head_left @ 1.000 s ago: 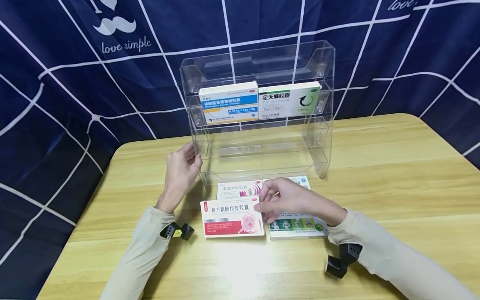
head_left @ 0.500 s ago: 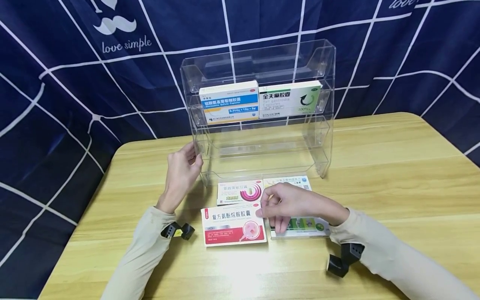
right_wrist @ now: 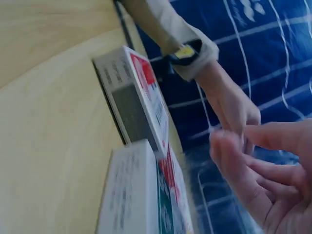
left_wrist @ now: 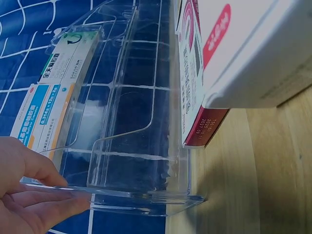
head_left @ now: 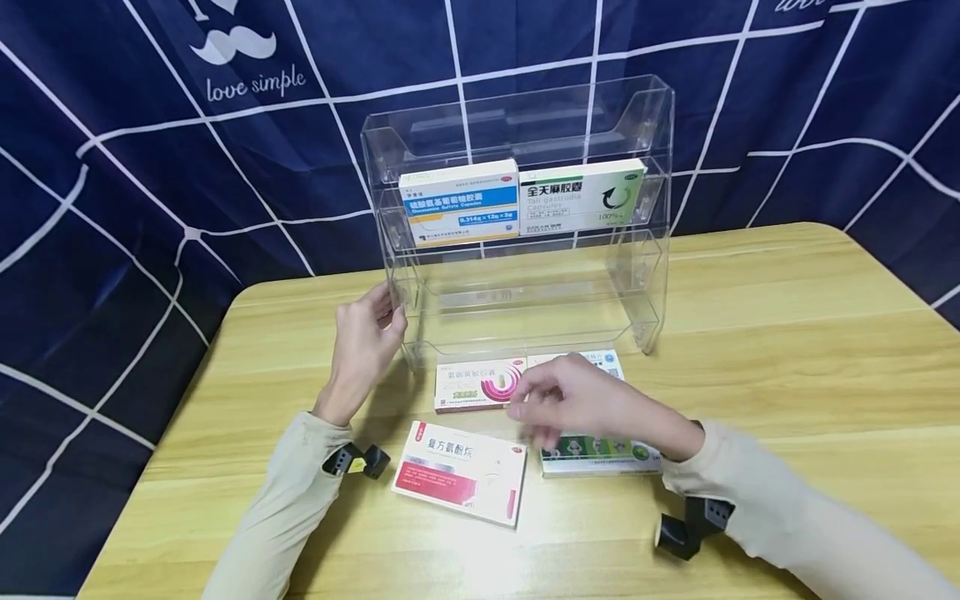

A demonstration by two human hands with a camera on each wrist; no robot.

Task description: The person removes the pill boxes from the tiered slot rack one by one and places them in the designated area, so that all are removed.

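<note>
In the head view my left hand (head_left: 363, 346) pinches the left side panel of a clear acrylic display rack (head_left: 641, 279); the left wrist view shows thumb and fingers on either side of the panel's edge. My right hand (head_left: 581, 400), its fingers loosely bent, hovers with nothing in it above flat medicine boxes. A red-and-white medicine box (head_left: 453, 475) lies askew on the table, apart from both hands. Behind it is a white box with a pink swirl (head_left: 472, 383). Under the right hand, a box with a green strip (head_left: 600, 457) is partly hidden.
On the rack's upper tier stand a blue-and-white box (head_left: 461, 204) and a green-and-white box (head_left: 581, 200). Another pale box (head_left: 600, 362) lies at the rack's front, partly behind the right hand. A dark blue curtain (head_left: 300, 175) hangs behind the wooden table (head_left: 787, 350).
My right hand has let go of the red-and-white box, which has come toward the front edge and turned askew. The pink-swirl box is more exposed. The left hand stays at the rack.
</note>
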